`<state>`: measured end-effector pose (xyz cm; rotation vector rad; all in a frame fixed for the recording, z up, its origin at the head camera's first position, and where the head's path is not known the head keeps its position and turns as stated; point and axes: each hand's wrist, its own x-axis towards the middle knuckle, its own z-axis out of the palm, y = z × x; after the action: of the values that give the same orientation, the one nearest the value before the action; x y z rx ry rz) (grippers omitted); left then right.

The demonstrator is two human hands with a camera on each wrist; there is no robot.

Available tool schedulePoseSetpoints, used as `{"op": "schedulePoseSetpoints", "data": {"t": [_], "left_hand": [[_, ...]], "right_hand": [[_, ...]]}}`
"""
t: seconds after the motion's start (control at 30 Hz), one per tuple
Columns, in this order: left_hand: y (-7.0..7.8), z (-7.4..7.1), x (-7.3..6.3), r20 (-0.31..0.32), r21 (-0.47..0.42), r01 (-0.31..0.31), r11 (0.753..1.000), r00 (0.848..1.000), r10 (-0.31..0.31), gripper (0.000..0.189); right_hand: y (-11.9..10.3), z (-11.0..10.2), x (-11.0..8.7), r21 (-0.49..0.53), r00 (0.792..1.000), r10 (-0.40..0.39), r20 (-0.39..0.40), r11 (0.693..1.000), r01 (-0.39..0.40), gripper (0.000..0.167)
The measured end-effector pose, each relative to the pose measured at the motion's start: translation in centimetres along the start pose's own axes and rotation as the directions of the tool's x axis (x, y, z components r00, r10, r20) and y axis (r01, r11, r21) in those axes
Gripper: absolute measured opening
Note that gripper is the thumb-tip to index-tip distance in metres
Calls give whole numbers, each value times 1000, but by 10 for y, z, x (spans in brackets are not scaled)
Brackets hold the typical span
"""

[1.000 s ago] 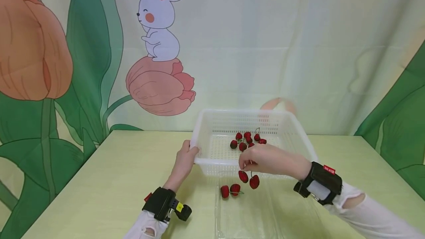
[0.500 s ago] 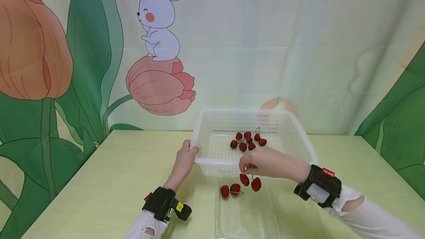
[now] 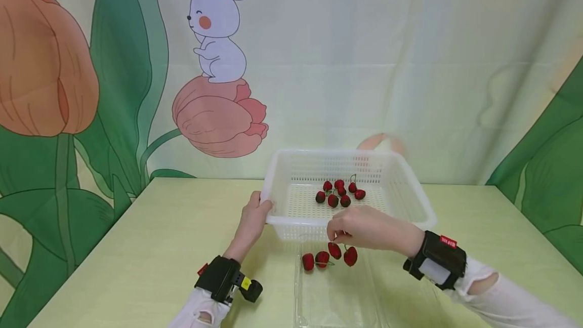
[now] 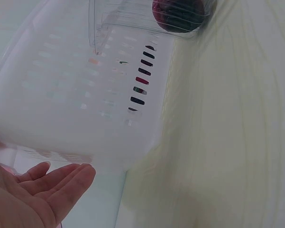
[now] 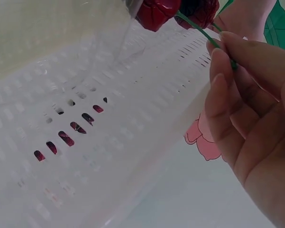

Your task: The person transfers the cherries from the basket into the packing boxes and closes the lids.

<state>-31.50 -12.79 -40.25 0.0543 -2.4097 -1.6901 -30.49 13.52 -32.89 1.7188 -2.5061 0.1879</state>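
My left hand (image 3: 251,219) holds the front left corner of a white plastic basket (image 3: 300,222). In the left wrist view its fingers (image 4: 68,187) lie against the basket's side under the rim. Several red cherries (image 3: 333,200) with stems sit inside the basket. My right hand (image 3: 360,227) pinches green stems (image 5: 199,29) between thumb and fingertips, in front of the basket. Two dark red cherries (image 3: 350,256) hang from those stems over a clear plastic box (image 3: 337,297). Two more cherries (image 3: 322,259) lie at the far left end of that box.
The clear box stands on a pale yellow table (image 3: 182,247), close before the basket's front wall. Behind the table hangs a cloth backdrop (image 3: 319,65) printed with a rabbit and tulips.
My right hand has come slightly lower and nearer, bringing the two hanging cherries down closer to the clear box. The left hand and the basket have stayed in place.
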Motion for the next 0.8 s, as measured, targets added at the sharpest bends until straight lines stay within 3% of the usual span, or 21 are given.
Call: {"op": "schedulePoseSetpoints", "data": {"t": [0.53, 0.63, 0.8], "left_hand": [[-1, 0, 0, -3, 15, 14, 1000, 1000, -14, 37], [-1, 1, 1, -2, 14, 15, 1000, 1000, -15, 37], [-1, 1, 1, -1, 3, 10, 1000, 1000, -10, 37]], "right_hand": [[-11, 16, -3, -188, 999, -44, -18, 981, 40, 15], [-12, 20, -3, -254, 998, -60, -11, 966, 56, 16], [-15, 26, -3, -400, 995, -99, 0, 912, 91, 22]]}}
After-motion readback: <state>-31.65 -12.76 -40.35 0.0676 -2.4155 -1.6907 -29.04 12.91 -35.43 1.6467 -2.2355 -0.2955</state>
